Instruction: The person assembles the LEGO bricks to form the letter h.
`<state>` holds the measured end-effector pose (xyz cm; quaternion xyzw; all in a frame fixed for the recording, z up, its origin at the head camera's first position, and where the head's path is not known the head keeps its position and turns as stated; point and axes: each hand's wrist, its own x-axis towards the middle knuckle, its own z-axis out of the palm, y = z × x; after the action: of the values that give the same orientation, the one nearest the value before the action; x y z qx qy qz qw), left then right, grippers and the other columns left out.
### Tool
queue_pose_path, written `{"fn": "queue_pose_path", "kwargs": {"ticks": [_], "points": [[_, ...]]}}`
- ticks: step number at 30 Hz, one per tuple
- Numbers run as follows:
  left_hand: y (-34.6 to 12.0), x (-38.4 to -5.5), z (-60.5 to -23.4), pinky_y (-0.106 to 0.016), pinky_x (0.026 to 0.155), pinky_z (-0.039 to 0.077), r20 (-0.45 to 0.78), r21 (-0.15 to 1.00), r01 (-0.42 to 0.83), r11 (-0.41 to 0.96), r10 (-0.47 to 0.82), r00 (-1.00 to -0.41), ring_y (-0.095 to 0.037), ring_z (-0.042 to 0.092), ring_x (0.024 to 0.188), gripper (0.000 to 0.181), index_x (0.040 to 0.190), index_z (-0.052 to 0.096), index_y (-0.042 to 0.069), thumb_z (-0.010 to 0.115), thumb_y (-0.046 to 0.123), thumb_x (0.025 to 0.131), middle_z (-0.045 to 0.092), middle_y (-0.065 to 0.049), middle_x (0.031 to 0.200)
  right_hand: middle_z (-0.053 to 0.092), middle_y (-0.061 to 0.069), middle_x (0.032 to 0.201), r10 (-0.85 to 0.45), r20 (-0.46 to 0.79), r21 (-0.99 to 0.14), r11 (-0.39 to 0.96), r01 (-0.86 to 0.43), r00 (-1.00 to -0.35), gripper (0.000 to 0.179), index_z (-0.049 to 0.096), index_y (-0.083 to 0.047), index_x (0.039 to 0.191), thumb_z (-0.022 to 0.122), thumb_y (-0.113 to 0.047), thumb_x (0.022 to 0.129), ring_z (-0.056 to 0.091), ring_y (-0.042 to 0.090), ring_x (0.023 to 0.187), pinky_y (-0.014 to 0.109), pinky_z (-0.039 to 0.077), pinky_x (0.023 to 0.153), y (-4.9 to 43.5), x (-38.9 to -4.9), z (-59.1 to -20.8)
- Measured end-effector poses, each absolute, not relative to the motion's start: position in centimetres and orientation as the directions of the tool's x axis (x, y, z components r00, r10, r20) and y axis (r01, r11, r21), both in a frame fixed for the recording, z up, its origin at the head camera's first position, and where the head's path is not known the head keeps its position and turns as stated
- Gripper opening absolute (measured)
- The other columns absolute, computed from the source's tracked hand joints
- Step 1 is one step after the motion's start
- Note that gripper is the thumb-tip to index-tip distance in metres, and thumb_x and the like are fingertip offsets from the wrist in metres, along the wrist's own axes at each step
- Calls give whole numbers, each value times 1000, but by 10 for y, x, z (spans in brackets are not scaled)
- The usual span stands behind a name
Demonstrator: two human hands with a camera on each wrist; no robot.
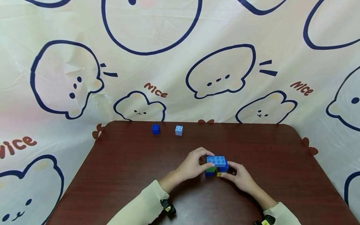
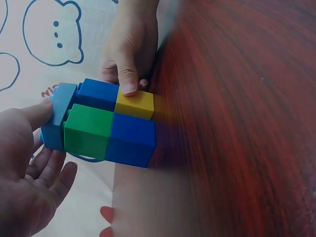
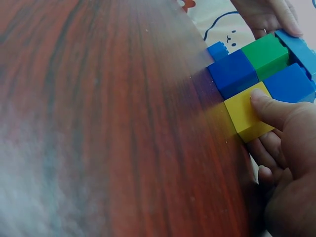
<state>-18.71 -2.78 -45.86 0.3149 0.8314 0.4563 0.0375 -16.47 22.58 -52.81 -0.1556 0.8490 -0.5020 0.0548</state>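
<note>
In the head view, my left hand point(image 1: 194, 164) pinches a light blue 2x4 toy brick point(image 1: 216, 161), thumb on the near side and fingers on the far side. The brick lies across two short columns. A green brick point(image 2: 89, 129) sits on a dark blue brick point(image 2: 132, 139) in the left column. The right column has a blue brick point(image 2: 98, 94) over a yellow brick point(image 3: 247, 111). Studs show between the light blue brick and the green one. My right hand point(image 1: 242, 178) grips the right column, thumb on the yellow brick; its fingers behind are partly hidden.
Near the far edge of the brown table point(image 1: 126, 175) stand a small dark blue brick point(image 1: 156, 129) and a small light blue brick point(image 1: 178, 130). A cloth printed with cartoon animals point(image 1: 174, 72) hangs behind the table.
</note>
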Motion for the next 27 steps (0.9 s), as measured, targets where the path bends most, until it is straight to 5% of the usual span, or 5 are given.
{"fn": "queue_pose_path", "kwargs": {"ticks": [20, 27], "points": [[-27, -190, -462, -36, 84, 56, 227, 795, 489, 360, 571, -789, -20, 60, 96, 31, 123, 70, 10, 75, 22, 95, 66, -1, 111, 70, 4, 116, -315, 88, -832, 498, -243, -945, 47, 64, -6, 130, 80, -25, 90, 61, 12, 93, 27, 51, 76, 229, -162, -527], [-27, -191, -464, -37, 85, 56, 231, 805, 481, 347, 564, -793, -24, 61, 97, 31, 122, 69, 10, 76, 22, 94, 66, -1, 110, 60, 12, 134, -316, 203, -845, 422, -328, -927, 63, 49, -7, 145, 79, -15, 90, 58, 15, 105, 27, 54, 80, 232, -164, -516]]}}
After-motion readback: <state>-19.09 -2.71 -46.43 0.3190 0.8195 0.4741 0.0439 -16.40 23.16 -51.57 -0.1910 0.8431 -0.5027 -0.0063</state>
